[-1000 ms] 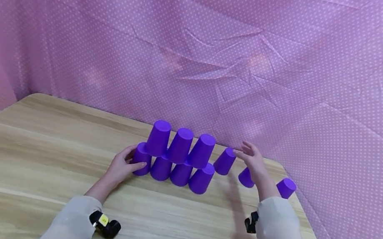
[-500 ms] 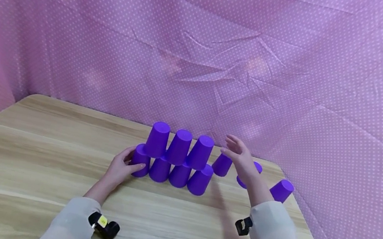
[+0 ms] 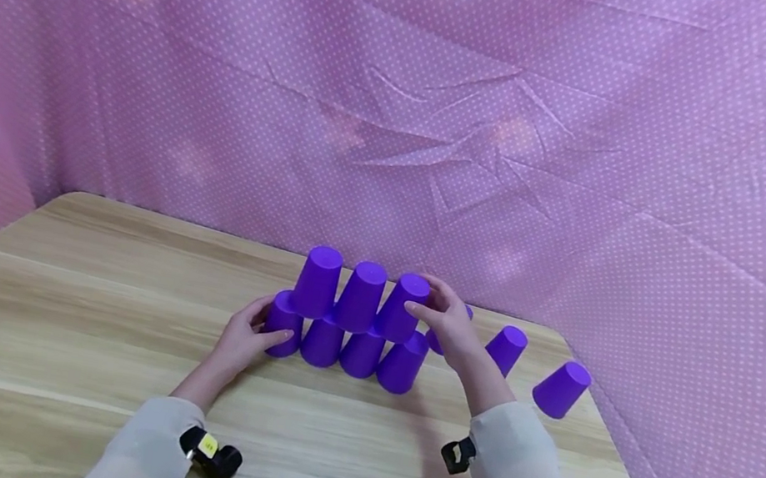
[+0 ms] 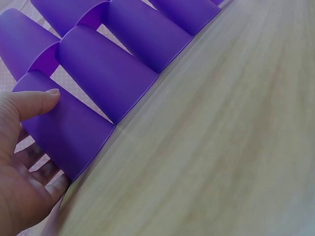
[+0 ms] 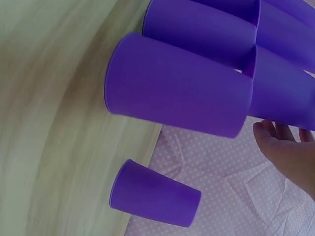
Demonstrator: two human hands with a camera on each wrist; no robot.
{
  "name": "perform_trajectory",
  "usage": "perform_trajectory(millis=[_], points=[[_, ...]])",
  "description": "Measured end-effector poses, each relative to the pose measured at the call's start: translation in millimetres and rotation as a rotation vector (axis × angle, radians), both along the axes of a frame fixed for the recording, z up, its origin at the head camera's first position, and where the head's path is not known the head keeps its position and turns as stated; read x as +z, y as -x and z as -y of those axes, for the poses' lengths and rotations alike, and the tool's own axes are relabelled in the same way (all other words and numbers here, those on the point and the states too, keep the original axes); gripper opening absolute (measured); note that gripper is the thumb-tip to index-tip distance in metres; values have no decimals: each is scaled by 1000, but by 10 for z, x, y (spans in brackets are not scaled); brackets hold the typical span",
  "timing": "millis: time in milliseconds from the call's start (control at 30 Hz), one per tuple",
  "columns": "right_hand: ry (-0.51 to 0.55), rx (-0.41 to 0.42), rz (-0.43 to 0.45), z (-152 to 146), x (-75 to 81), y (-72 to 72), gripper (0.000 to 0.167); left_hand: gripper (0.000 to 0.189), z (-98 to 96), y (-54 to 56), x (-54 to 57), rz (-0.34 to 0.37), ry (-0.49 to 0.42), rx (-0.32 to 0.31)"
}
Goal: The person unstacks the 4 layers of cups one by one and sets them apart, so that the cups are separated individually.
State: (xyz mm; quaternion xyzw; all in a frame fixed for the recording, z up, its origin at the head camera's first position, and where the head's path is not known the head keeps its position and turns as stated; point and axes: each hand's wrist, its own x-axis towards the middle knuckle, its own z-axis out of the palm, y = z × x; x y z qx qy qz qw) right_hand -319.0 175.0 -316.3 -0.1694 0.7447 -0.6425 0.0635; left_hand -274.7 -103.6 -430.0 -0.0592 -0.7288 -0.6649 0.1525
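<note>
Purple cups stand upside down in two rows in the head view. My left hand (image 3: 247,335) holds the leftmost lower cup (image 3: 285,326), thumb on its front and fingers behind, as the left wrist view shows. My right hand (image 3: 450,325) is at the right end of the upper row, beside the rightmost upper cup (image 3: 400,309). In the head view its thumb overlaps that cup's front. In the right wrist view the fingers (image 5: 283,132) reach the cup's side, partly hidden behind it. Below this cup stands the right-end lower cup (image 3: 402,365).
Three separate upside-down cups stand to the right: one partly hidden behind my right hand, a middle cup (image 3: 507,349) and an outer cup (image 3: 561,390). They rest on a wood-grain table (image 3: 109,328). Pink dotted cloth (image 3: 405,107) hangs behind and at the sides.
My right hand has moved left from over the separate cups to the rightmost upper cup, uncovering the middle and outer separate cups. My left hand stays on its cup.
</note>
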Motion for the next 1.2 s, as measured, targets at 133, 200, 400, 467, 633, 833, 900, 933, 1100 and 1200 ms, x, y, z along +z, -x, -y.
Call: perform_trajectory(millis=[133, 200, 400, 467, 633, 833, 900, 933, 1100, 1200], points=[[4, 8, 22, 26, -40, -17, 54, 62, -13, 4, 5, 32, 7, 0], [15, -1, 32, 33, -65, -18, 55, 62, -16, 13, 14, 85, 13, -13], [36, -29, 33, 36, -114, -18, 59, 63, -40, -9, 56, 141, 11, -23], [38, -31, 26, 29, -117, -28, 58, 63, -43, -12, 61, 142, 15, -23], [57, -22, 28, -15, -112, -68, 55, 62, -41, -9, 32, 134, 25, -20], [49, 12, 3, -123, -72, -159, 54, 60, -42, -12, 18, 109, 20, -17], [48, 23, -1, -173, -57, -191, 53, 61, -44, -16, 25, 112, 28, -10], [49, 26, -3, -197, -48, -208, 52, 61, -46, -19, 30, 113, 32, -7], [59, 23, -10, -338, -17, -279, 53, 61, -44, -7, 38, 116, 38, 4], [75, 15, -22, -435, -15, -313, 54, 61, -38, -2, 38, 114, 34, -3]])
